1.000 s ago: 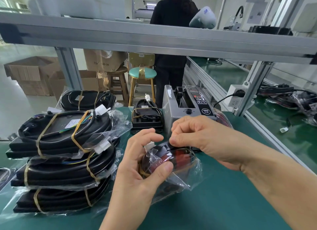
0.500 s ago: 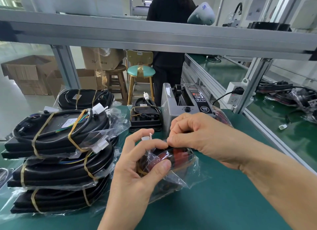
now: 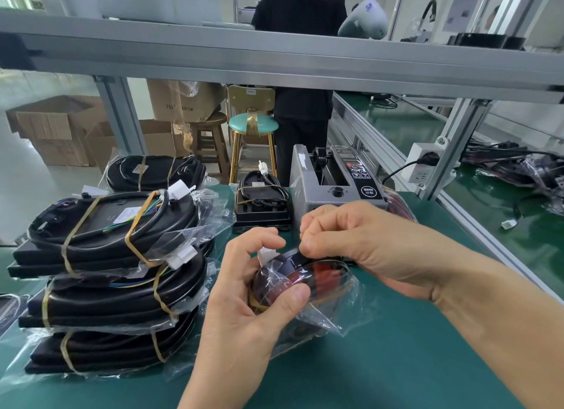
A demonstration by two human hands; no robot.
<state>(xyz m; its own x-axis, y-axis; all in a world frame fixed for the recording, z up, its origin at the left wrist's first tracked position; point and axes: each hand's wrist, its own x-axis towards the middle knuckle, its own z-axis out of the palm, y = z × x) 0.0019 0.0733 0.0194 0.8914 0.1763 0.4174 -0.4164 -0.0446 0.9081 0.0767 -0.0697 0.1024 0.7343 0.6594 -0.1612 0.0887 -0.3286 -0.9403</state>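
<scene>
Left hand point(image 3: 244, 295) at lower centre, fingers curled round bagged red-black part point(image 3: 320, 279), which sits at frame centre over green worktop point(image 3: 396, 366). Right hand point(image 3: 369, 247) has fingers pinching its top edge. Stacked bagged black units point(image 3: 106, 256) at left. Grey tape dispenser point(image 3: 331, 181) behind.

My left hand point(image 3: 244, 295) curls round the near end of the round red-and-black part in a clear plastic bag point(image 3: 323, 276) and covers it. My right hand point(image 3: 369, 250) pinches the far rim, hiding what sits under it. That hand also blocks the lower front of the grey tape-dispensing machine point(image 3: 308, 182), whose black panel print is too small to read. The lowest of the stacked black cable-wound bundles in clear bags point(image 3: 100, 350) lies mostly under the others. The grey aluminium crossbeam point(image 3: 183, 51) crosses the person in black point(image 3: 300, 8), head beyond the top edge.
</scene>
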